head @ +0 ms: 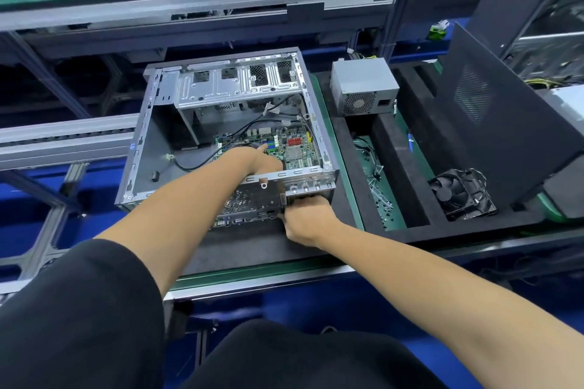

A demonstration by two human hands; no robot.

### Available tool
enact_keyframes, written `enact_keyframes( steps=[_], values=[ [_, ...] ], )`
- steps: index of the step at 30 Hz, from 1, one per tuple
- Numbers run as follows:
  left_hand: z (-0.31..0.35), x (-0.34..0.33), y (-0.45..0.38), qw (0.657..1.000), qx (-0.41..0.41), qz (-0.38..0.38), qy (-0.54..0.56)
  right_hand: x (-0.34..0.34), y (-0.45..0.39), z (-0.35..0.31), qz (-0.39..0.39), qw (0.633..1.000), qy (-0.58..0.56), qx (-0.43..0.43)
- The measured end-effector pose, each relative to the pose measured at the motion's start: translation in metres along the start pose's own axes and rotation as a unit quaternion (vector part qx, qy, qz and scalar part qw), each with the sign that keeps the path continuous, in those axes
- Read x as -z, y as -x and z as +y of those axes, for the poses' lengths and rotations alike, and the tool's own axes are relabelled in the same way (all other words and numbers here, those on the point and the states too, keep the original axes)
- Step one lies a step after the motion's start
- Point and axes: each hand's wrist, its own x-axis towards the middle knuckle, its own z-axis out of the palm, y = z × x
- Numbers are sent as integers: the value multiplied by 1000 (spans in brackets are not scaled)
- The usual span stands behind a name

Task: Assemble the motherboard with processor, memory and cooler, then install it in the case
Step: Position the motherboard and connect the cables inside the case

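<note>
An open grey computer case (139, 148) lies on its side on a dark foam mat. The green motherboard (297, 148) rests inside at the case's right, near the rear wall. My left hand (262, 158) reaches over the rear wall into the case, with its index finger stretched out and touching the board. My right hand (305, 218) is outside the case at the rear panel (252, 199), its fingers curled against the panel's right end by the expansion slots. The fingertips are hidden behind the panel edge.
A grey power supply (363, 87) stands right of the case. A black fan cooler (463, 194) lies in a foam slot at the right. A black side panel (493, 117) leans beyond it. Loose screws and cables (377, 180) lie in a green tray. Black cables (189, 164) trail inside the case.
</note>
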Motion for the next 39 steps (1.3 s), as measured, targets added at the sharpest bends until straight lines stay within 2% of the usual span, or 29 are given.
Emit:
enact_keyframes(
  steps=[5,12,14,16,19,21,23,24,27,29,31,34,39],
  values=[
    [-2,0,-6,999,-7,-10,-38,-2,0,1,18,999,-21,15],
    [2,1,1,999,-34,-7,-30,0,3,-3,20,1000,-22,-2],
    [3,0,2,998,-40,-19,-48,12,4,-7,-64,998,-18,-23],
    [6,-1,2,994,-53,-5,-92,35,1,-9,-235,971,-16,-29],
    [10,2,4,991,-105,37,-69,83,-8,-15,-437,893,-110,25],
    [6,7,8,985,-142,85,40,121,-17,-18,-489,835,-241,73],
    [-6,15,17,970,-136,163,121,157,-29,-8,-448,810,-362,107],
    [-13,18,22,960,-124,214,135,172,-37,0,-393,816,-411,104],
    [-44,20,26,913,-59,357,186,185,-61,26,-170,862,-478,13],
    [-69,15,28,897,14,392,207,172,-77,36,-74,886,-452,-64],
    [-95,9,30,916,67,357,173,154,-93,38,-51,906,-406,-105],
    [-123,4,25,932,111,323,123,132,-117,37,-52,919,-373,-117],
    [-143,-3,4,970,100,206,86,116,-152,29,-60,923,-355,-137]
  ],
)
